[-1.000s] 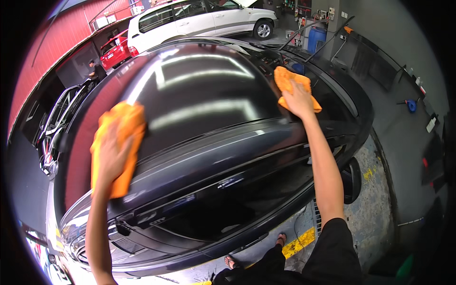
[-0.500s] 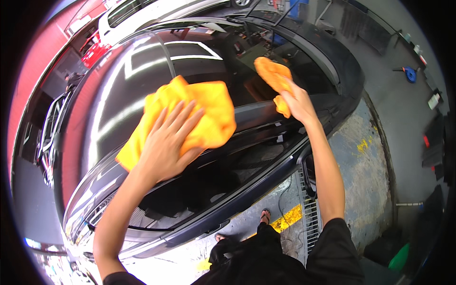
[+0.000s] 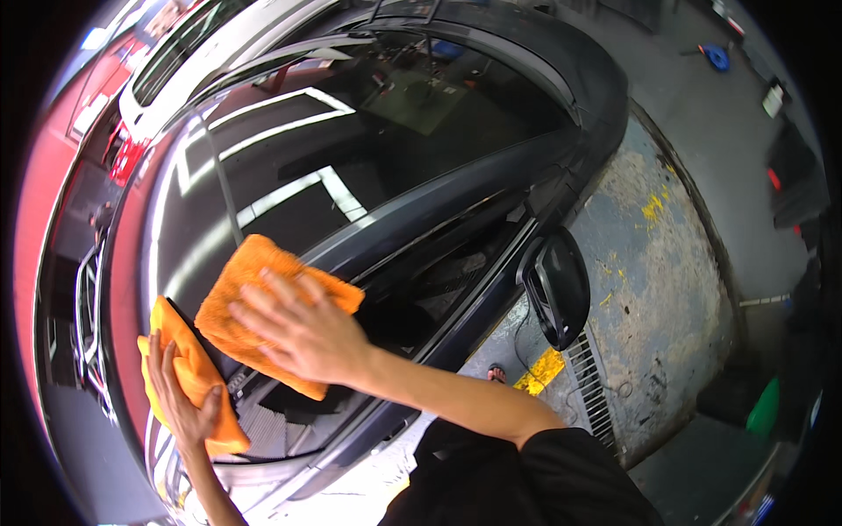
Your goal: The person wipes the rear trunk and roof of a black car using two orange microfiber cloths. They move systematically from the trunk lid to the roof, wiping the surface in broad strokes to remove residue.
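Observation:
My right hand (image 3: 303, 329) lies palm down with fingers spread on a folded orange cloth (image 3: 244, 280), which rests against the dark car's (image 3: 421, 197) glossy surface near its side. To the left, my left hand (image 3: 178, 399) presses flat, fingers stretched out, on a second yellow-orange cloth (image 3: 215, 405) draped near the car's rear corner. The two cloths are close beside each other. The underside of both cloths and my palms are hidden. Motion smears the right fingers a little.
A black side mirror (image 3: 561, 289) sticks out from the car's near side. Below it runs a metal floor grate (image 3: 589, 386) beside a yellow floor stripe (image 3: 539, 373). A white car (image 3: 215, 61) stands beyond. A blue tool (image 3: 717, 58) lies at the far right.
My right hand has swung leftward and nearer with its cloth, now spread flat instead of bunched. My left hand and its cloth have moved left and lower. The view has shifted too.

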Available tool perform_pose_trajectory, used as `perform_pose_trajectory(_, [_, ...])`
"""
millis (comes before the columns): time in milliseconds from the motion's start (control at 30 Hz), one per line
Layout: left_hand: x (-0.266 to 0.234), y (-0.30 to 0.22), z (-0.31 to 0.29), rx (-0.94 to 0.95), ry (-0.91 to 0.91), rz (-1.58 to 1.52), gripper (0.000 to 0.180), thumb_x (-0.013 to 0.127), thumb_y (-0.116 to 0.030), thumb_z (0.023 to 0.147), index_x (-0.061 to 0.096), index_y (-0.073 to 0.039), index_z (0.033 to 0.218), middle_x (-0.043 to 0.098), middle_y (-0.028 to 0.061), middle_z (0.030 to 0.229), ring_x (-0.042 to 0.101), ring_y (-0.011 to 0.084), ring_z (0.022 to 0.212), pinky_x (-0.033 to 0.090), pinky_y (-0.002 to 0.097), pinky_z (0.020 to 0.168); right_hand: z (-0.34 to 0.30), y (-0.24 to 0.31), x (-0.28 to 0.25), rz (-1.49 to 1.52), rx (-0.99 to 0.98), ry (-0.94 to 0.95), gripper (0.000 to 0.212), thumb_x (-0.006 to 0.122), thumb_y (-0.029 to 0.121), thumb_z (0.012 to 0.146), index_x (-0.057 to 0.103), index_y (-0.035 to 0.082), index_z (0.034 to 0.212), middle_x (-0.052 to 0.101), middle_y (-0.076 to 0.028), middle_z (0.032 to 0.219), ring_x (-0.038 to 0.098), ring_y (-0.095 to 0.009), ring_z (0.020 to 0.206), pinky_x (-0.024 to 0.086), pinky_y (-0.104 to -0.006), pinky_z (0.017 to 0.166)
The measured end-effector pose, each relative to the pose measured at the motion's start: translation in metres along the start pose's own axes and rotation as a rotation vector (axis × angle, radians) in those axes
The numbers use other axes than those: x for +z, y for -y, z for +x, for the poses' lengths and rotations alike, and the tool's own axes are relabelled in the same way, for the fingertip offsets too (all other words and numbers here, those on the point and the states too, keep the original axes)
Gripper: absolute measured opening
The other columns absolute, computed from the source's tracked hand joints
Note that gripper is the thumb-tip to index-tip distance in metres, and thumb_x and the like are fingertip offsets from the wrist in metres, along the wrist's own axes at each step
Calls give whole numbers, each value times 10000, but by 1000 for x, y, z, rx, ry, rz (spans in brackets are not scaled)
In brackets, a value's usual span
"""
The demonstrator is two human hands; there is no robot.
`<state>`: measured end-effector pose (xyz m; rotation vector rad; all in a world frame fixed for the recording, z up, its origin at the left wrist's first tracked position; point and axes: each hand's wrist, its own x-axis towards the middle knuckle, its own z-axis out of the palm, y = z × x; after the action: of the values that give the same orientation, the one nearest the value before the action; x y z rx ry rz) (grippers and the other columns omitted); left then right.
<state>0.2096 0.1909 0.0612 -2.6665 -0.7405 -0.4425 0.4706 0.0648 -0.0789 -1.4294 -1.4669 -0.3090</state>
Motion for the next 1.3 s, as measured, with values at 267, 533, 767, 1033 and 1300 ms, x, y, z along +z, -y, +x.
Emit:
perform_pose_trajectory(267, [23, -62, 39, 44, -80, -25, 888, 681, -425, 880, 446, 5, 1621, 453, 185, 1694, 352, 374, 1614, 211, 533, 1336, -97, -337, -218, -664, 726, -397, 542, 512, 316, 1092, 519, 72, 1576, 467, -160, 1666, 293, -410, 1614, 201, -655, 1297])
perform_pose_trajectory(533, [30, -88, 43, 1, -39, 33, 886, 682, -416, 891, 430, -4, 1634, 445, 185, 1697, 338, 384, 1620, 207, 546, 1332, -6, 0, -17, 28, 40, -100, 699, 593, 468, 1061, 468, 83, 1631, 428, -163, 1701, 297, -416, 1625, 192, -614, 1324])
perform_pose_trajectory(767, [36, -111, 45, -22, -7, 98, 874, 669, -281, 863, 410, -18, 1655, 432, 188, 1705, 326, 363, 1629, 170, 503, 1350, -70, -220, -111, -292, 625, -382, 710, 482, 557, 1095, 472, 69, 1612, 415, -183, 1697, 276, -431, 1623, 185, -628, 1313])
perform_pose_trajectory(1033, [76, -209, 126, 76, 20, 91, 896, 673, -360, 858, 421, -11, 1644, 448, 198, 1692, 337, 380, 1623, 182, 536, 1345, -166, -538, -295, -376, 947, -714, 688, 522, 490, 1118, 451, 21, 1615, 403, -254, 1684, 274, -411, 1624, 241, -475, 1305])
perform_pose_trajectory(1300, [98, -318, 189, 64, 167, 167, 902, 682, -416, 886, 418, 17, 1633, 441, 202, 1694, 343, 378, 1620, 204, 529, 1331, -86, -265, -191, 97, 498, -15, 734, 637, 477, 1022, 475, 96, 1628, 407, -143, 1717, 274, -425, 1631, 159, -602, 1332])
